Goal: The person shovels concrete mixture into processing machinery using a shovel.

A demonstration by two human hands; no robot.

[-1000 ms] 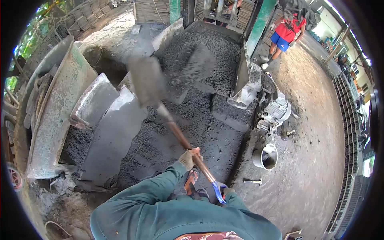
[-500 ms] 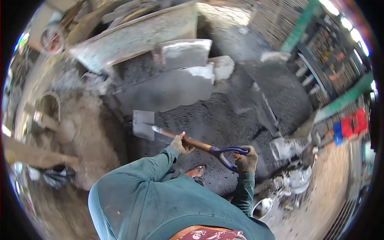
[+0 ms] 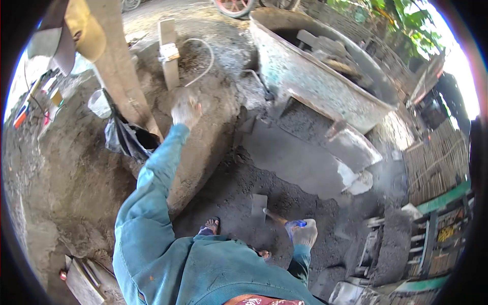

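My right hand (image 3: 305, 233), in a pale glove, is closed round the blue handle of a shovel (image 3: 277, 217). The shovel's flat grey blade rests on dark, lumpy ground below the grey slab. My left hand (image 3: 187, 110), also gloved, is off the shovel and stretched out to the upper left. It hangs over the brown earthen ledge, near an upright board (image 3: 169, 56) with something pale fixed to it. Motion blurs its fingers, so whether they are apart cannot be made out.
A large worn metal trough (image 3: 315, 71) holding slabs stands at the upper right. A wooden post (image 3: 119, 66) with caps rises at the upper left, a black bag (image 3: 127, 138) beside it. Green-framed slatted panels (image 3: 442, 198) line the right side.
My left hand has let go of the shovel shaft and reached far to the upper left. The view has swung left. The shovel now points away from me, held by my right hand alone.
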